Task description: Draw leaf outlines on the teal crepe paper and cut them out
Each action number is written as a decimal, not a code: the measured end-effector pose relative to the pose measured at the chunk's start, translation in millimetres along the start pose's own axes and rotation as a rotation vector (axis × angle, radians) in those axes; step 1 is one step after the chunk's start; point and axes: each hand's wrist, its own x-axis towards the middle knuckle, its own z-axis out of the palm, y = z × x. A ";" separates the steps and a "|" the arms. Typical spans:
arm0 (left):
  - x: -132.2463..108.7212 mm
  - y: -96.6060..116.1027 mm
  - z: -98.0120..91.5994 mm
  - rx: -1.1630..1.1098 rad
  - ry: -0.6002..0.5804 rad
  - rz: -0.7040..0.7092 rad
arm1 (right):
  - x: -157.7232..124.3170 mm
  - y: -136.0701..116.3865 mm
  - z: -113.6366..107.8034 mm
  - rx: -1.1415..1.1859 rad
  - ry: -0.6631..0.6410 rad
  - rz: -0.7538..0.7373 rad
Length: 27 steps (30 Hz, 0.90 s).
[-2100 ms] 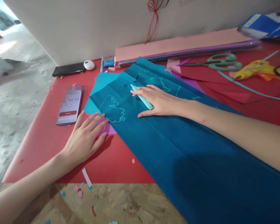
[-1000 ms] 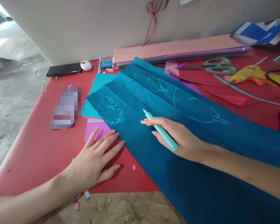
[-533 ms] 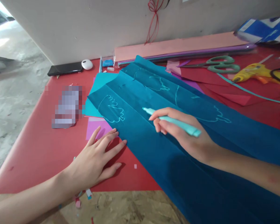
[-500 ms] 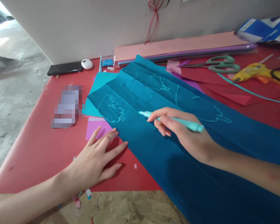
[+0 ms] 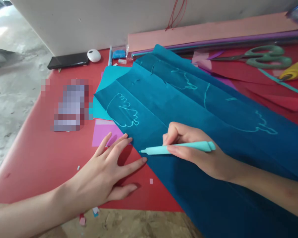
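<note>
A long sheet of dark teal paper [image 5: 188,109] with pale outlines drawn on it lies across the red table [image 5: 39,158]. My right hand [image 5: 196,150] rests on the sheet and is closed round a mint-green pen [image 5: 176,148], whose tip points left near the sheet's lower edge. My left hand [image 5: 106,175] lies flat on the red surface with fingers spread, its fingertips touching the edge of the teal paper beside a pink paper piece [image 5: 104,132].
A phone with a blurred screen [image 5: 69,105] lies at the left, a black phone [image 5: 68,60] and white mouse [image 5: 94,55] at the back. Green scissors [image 5: 263,56], a yellow glue gun [image 5: 296,68] and paper rolls [image 5: 213,36] sit at the back right. Paper scraps litter the wooden front edge [image 5: 129,224].
My right hand has drawn back toward me with the pen, turning it from pointing up the sheet to pointing left near the lower edge. My left hand slid slightly right.
</note>
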 end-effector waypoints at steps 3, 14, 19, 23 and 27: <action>-1.0 -0.5 0.6 0.018 -0.020 0.001 | -0.9 0.0 0.5 -0.015 -0.033 0.017; -2.8 1.5 2.8 0.039 -0.020 -0.004 | -2.5 -1.1 -0.2 -0.054 -0.019 0.056; -3.2 1.8 4.0 0.031 -0.001 -0.008 | -1.7 -0.5 -0.7 -0.071 -0.010 0.020; -2.2 0.6 3.0 0.000 -0.016 -0.014 | -0.9 0.4 -0.5 -0.042 -0.013 -0.005; -1.9 -1.1 3.1 -0.030 -0.027 -0.025 | 1.1 -0.6 0.1 -0.032 -0.014 -0.001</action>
